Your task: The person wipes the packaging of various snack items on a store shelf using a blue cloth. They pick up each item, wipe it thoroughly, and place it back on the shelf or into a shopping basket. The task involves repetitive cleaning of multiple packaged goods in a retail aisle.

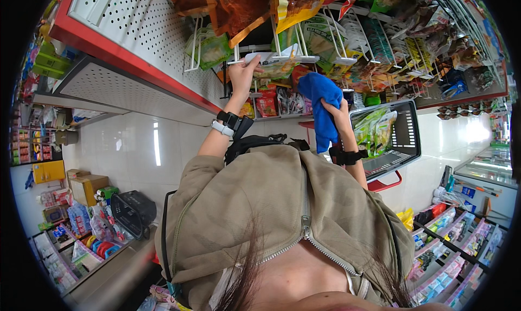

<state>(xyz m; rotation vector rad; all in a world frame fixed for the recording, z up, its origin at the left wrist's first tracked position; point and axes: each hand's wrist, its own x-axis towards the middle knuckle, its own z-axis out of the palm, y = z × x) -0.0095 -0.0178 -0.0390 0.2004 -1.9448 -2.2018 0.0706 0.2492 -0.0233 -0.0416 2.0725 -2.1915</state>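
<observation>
My left hand (243, 73) is raised to the lower hooks of a snack rack and pinches the left edge of a clear-fronted food packet (279, 70) with a white top. Whether that packet hangs free or on a hook is hard to tell. A bunched blue cloth (323, 103) is gripped in my right hand (337, 111), draping down toward my jacket. Just right of that hand is a dark shopping basket (413, 136) with a red handle. Green-and-white food packets (374, 130) lie inside it.
Metal hooks (299, 38) with hanging snack packets (240, 10) project overhead. A perforated white panel (138, 22) with a red edge bounds the left. Stacked cardboard boxes (87, 187) and a black basket (133, 213) are at lower left. Stocked shelves (452, 250) stand at lower right.
</observation>
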